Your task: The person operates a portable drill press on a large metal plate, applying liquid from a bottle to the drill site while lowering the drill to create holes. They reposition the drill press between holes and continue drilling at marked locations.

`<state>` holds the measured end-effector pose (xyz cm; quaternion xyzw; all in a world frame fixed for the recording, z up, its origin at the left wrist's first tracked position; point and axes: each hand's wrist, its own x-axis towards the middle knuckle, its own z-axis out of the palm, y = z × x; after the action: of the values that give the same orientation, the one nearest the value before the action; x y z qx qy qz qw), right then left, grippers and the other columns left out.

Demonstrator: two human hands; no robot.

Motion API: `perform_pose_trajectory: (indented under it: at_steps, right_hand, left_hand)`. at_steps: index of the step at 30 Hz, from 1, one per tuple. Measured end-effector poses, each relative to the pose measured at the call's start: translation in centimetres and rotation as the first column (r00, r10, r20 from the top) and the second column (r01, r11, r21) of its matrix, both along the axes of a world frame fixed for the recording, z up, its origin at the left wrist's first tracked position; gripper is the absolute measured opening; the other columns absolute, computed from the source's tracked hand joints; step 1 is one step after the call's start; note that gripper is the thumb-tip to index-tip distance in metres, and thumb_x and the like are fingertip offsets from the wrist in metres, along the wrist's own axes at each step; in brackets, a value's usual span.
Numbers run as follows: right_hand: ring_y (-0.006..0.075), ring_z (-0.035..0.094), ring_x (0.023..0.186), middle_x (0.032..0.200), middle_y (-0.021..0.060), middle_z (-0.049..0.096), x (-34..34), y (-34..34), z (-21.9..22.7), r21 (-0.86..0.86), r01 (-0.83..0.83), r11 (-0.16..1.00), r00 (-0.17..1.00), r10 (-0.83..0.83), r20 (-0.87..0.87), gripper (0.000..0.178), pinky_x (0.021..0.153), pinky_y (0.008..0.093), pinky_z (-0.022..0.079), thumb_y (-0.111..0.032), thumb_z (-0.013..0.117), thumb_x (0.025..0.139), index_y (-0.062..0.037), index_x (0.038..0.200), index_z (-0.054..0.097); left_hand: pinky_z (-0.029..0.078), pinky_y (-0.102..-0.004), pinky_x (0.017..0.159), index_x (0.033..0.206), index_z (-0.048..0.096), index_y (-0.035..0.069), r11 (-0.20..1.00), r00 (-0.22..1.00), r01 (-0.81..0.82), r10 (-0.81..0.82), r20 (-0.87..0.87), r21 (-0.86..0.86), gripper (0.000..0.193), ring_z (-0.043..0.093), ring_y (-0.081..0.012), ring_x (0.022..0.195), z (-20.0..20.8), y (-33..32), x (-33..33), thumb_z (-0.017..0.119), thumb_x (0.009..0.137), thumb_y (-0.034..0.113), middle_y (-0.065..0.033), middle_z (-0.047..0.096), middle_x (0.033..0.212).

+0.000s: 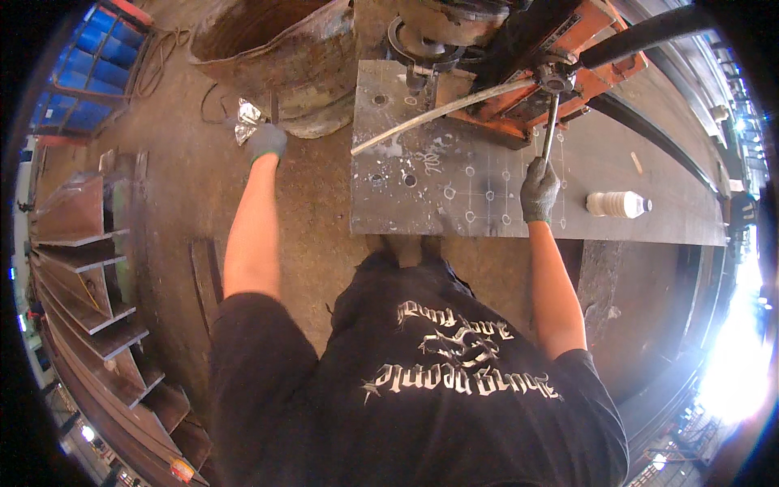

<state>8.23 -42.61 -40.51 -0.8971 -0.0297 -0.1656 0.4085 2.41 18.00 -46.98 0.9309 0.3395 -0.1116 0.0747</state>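
Metal lever (552, 128), slanted; crumpled foil (247, 120), perhaps

A hand could pass over the plate (686, 213) right of the bottle (617, 204); left of it, the right hand (540, 191) and rod (552, 128) obstruct.

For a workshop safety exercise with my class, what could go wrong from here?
The gloved right hand holds a metal lever on the orange machine; it might slip, or the glove could snag if nearby parts turn. A bottle is on the steel plate beside that hand, so a sideways swing might knock it. The bare right forearm passes over the plate's edge and could scrape there.
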Motion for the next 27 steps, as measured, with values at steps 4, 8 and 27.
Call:
perform_pose_trajectory:
  at_steps: [4,8,27]
  right_hand:
    - [0.0335,0.060,0.057,0.064,0.0175,0.057,-0.5,-0.3,-0.2,-0.060,0.070,0.996,0.998,-0.070,0.000,0.051,0.057,0.0475,0.043,-0.045,0.052,0.109,-0.0005,0.090,0.067]
    - [0.0346,0.061,0.058,0.064,0.0181,0.058,-0.3,-0.2,-0.3,-0.074,0.055,0.996,0.998,-0.055,0.006,0.052,0.057,0.0480,0.043,-0.046,0.051,0.109,-0.0008,0.090,0.067]
    - [0.0224,0.055,0.061,0.066,0.0102,0.057,-0.7,0.9,-0.4,-0.071,0.170,0.983,0.985,-0.167,0.049,0.057,0.059,0.0431,0.043,-0.051,0.045,0.111,-0.0026,0.085,0.061]
  left_hand:
    - [0.059,-0.0545,0.081,0.112,0.068,0.008,0.894,0.874,0.448,-0.439,0.211,0.006,0.039,0.073,-0.0438,0.100,4.0,-5.4,-4.2,0.050,0.109,0.042,-0.0211,0.075,0.107]
    - [0.059,-0.0509,0.078,0.112,0.070,0.016,0.511,0.492,0.859,-0.839,0.233,0.023,0.021,0.073,-0.0398,0.095,4.6,-8.4,-1.5,0.062,0.102,0.032,-0.0170,0.073,0.097]
    - [0.059,-0.0529,0.088,0.111,0.079,0.013,0.563,0.569,0.822,-0.806,0.163,-0.088,0.037,0.073,-0.0418,0.105,5.0,-9.6,13.1,0.051,0.104,0.037,-0.0213,0.076,0.116]
